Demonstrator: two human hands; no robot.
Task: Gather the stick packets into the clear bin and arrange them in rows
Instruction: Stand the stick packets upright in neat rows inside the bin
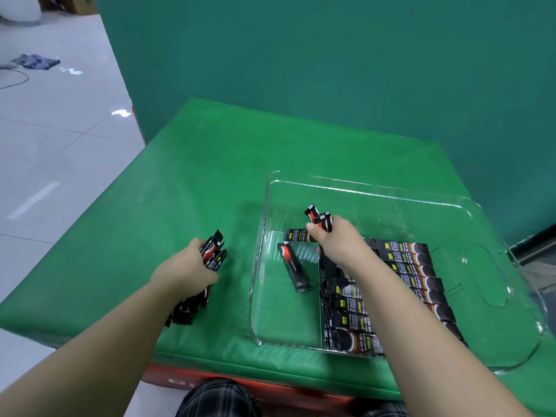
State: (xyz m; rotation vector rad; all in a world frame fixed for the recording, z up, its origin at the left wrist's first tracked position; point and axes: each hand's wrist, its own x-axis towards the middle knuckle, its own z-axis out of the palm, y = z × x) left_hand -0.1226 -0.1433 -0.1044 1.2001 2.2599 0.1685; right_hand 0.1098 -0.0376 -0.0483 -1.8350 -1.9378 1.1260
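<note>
Stick packets, slim black foil sachets with red and white print, sit in three places. A row of them (412,266) lies flat and side by side along the right part of the clear plastic bin (481,296), with a second row (349,314) beside it toward the middle, partly hidden under the person's right forearm. One loose packet (293,266) lies at a slant on the bare left part of the bin floor, apart from the rows, and another (296,235) lies crosswise just beyond it, near the far wall.

Above the bin, the right hand (337,239) has its fingers and thumb curled round a small bunch of packets (320,218), whose ends stick up past the knuckles. Outside the bin, to its left, the left hand (186,266) grips a thicker bundle of packets (214,254), fingers wrapped round it; the bundle's top fans out above the hand and its lower ends (186,311) reach down to the green padded mat (180,176).

That mat covers a low red box. A green backdrop stands behind it, and pale floor tiles lie to the left, with a crumpled grey cloth (34,61) far off on them.
</note>
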